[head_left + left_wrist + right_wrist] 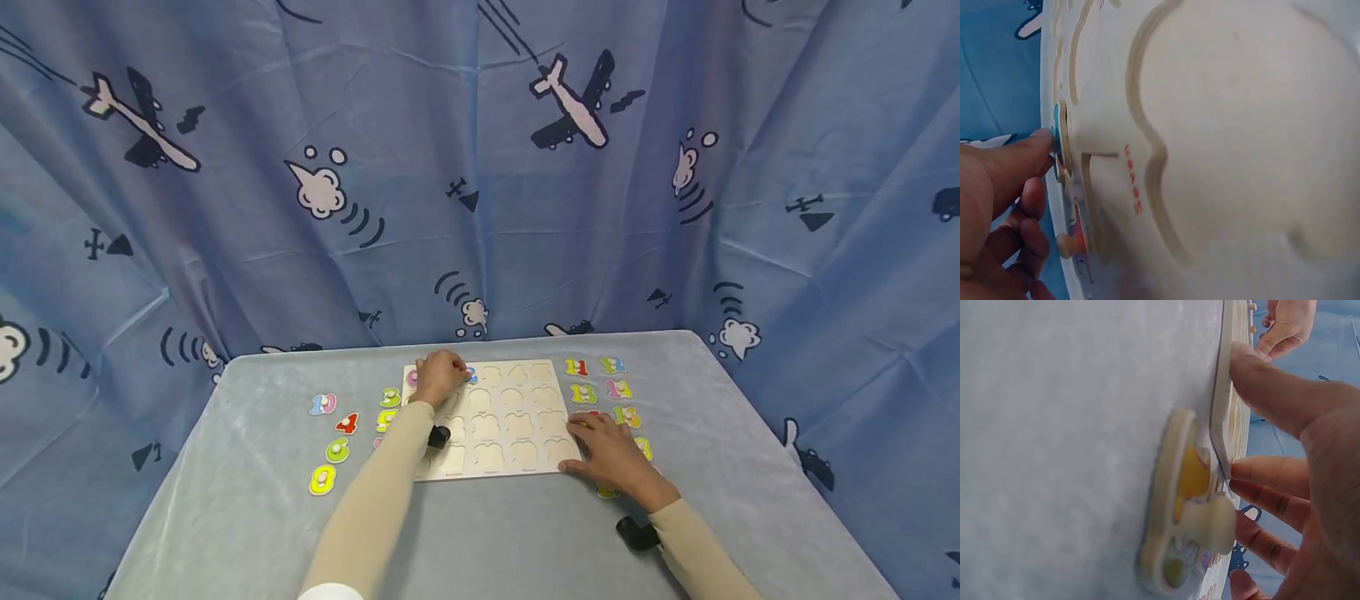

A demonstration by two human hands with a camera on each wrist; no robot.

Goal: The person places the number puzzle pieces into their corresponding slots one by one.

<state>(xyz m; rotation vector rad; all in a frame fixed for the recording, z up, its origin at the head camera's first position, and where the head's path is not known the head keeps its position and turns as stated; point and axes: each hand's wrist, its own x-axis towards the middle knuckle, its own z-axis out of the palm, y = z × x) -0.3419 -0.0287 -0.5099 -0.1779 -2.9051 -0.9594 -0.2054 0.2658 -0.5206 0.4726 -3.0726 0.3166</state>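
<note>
Colourful number pieces (pixel 576 367) flank the wooden puzzle board (pixel 517 433). Left hand (pixel 438 377) pinches a blue piece (pixel 1056 134); right hand (pixel 611 454) rests spread on the board's edge.

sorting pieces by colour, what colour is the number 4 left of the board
Red. The 4 shows best in the head view, lying on the table.

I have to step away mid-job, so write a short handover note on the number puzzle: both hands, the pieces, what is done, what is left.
Left hand: fingers curled over a blue number piece at the far left corner of the puzzle board.
Right hand: lies flat, steadying the board's near right corner.
Done: at most two pieces sit in the far row by the left hand.
Left: nearly all slots are empty; loose numbers lie on the table left and right of the board.
</note>
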